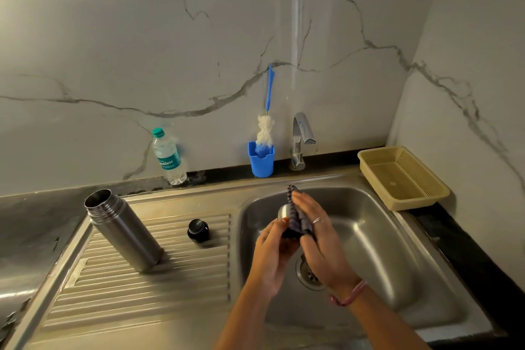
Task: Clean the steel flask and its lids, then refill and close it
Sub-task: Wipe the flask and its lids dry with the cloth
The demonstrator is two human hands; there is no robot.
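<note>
Hands meet over the steel sink (377, 224), where a person wipes the flask's steel outer lid (284, 212) with a dark scrubbing cloth (297, 217). The left hand (272, 253) curls its fingers and thumb round the lid from below; the right hand (318, 233) presses the cloth against it with nearly straight fingers, the cloth draped under the palm. The open steel flask (122, 231) stands upright, well apart to the left on the ribbed drainboard (170, 278), with the black inner stopper (198, 231) between flask and basin. At the far wall are a water bottle (167, 156), a bottle brush (265, 128) in a blue holder (261, 160), and the tap (302, 136), not seen running; a beige basket (403, 176) sits far right. The lid looks light, rigid and likely slick when wet, best held round its rim. The flask, smooth and heavier, would probably want a full wrap round its mid-body, or its ridged neck for surer purchase.
</note>
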